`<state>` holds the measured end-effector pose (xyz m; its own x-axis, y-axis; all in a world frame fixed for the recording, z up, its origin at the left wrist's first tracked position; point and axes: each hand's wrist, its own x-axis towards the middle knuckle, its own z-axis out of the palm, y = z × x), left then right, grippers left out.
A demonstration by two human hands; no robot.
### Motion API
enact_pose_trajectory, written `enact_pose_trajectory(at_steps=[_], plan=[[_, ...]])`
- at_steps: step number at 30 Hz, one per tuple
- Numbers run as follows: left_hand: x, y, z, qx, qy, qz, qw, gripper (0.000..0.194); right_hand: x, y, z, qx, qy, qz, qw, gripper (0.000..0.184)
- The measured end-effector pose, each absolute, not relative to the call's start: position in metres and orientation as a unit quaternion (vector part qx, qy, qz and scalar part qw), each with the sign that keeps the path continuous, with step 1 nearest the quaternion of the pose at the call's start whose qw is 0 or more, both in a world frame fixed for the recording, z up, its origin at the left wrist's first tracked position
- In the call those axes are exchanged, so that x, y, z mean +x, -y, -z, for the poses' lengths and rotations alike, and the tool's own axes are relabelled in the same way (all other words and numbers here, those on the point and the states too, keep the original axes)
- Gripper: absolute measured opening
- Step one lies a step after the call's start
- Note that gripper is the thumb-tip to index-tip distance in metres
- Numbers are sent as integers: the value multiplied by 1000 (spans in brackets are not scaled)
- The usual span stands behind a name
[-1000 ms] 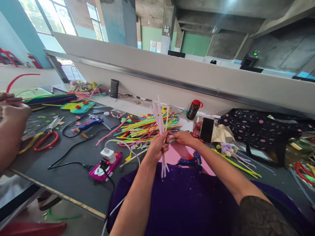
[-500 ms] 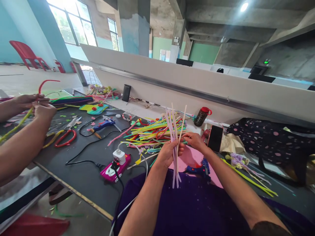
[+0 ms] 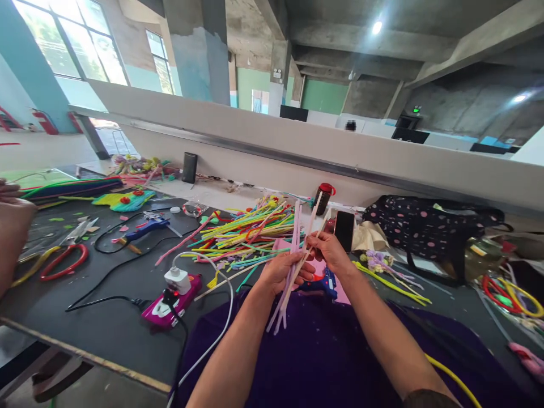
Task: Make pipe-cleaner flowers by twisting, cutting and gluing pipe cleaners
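Note:
My left hand is closed around a slim bundle of lavender and cream pipe cleaners, held tilted over the dark purple cloth on my lap. My right hand meets it at the upper right, its fingers pinched on the cream pipe cleaners. Just below both hands, a blue glue gun lies on a pink sheet, partly covered by them. A loose pile of many-coloured pipe cleaners spreads on the table behind my left hand.
A magenta power strip with a white charger sits to the left, cables trailing. Farther left are red-handled scissors, another glue gun and a co-worker's hand. A bottle, phone and dark patterned bag stand behind and right.
The view has turned to the right. The bundle has gone from nearly upright to leaning, tops rightward. My right hand has come in closer, its fingers now at the cream pipe cleaners.

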<state>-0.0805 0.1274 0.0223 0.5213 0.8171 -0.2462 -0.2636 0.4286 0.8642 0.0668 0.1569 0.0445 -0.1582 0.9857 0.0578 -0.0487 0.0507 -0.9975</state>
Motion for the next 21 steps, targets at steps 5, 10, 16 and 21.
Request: enact_pose_trajectory(at_steps=[5,10,16,21], plan=[[-63,-122,-17,464,-335,-306,761,32,91,-136,-36,-456,513,-534,494,24],[-53,-118,-17,480,-349,-289,751,32,107,-127,-32,-476,527,-519,475,20],[-50,-119,-11,475,-354,-309,744,33,108,-130,-24,-468,556,-524,443,11],[-54,-123,-9,432,-338,-344,762,33,111,-135,-23,-471,492,-553,480,21]])
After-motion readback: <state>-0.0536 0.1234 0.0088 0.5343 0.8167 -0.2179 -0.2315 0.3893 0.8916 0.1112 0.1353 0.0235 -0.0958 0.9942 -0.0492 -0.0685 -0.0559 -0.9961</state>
